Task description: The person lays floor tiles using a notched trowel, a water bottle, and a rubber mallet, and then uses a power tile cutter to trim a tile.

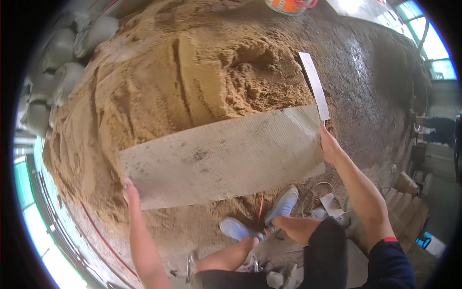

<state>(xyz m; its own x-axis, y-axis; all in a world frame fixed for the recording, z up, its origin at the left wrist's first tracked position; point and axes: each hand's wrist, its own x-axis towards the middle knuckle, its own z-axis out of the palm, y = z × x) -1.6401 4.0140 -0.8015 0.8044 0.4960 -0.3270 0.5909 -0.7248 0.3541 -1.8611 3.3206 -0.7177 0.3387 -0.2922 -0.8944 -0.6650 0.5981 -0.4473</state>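
A large rectangular tile (226, 159), grey-beige with fine ribs and dark smudges on its upward face, spans the space above my feet. My left hand (129, 189) is closed round its left short edge near the close corner, the fingers partly hidden. On the right short edge, my right hand (330, 145) grips the tile near its far corner; its fingertips go out of sight under it. A narrow white strip (315, 86) stretches away just beyond my right hand. I cannot tell whether that hand touches the strip. Beneath and beyond the tile lies a pile of sand (144, 96).
Full pale sacks (62, 53) are stacked at the far left. An orange bucket (291, 6) stands at the far edge. Dark rough floor (370, 82) runs along the right. Near my shoes (284, 204) lie a looped wire and a small pale block (331, 205).
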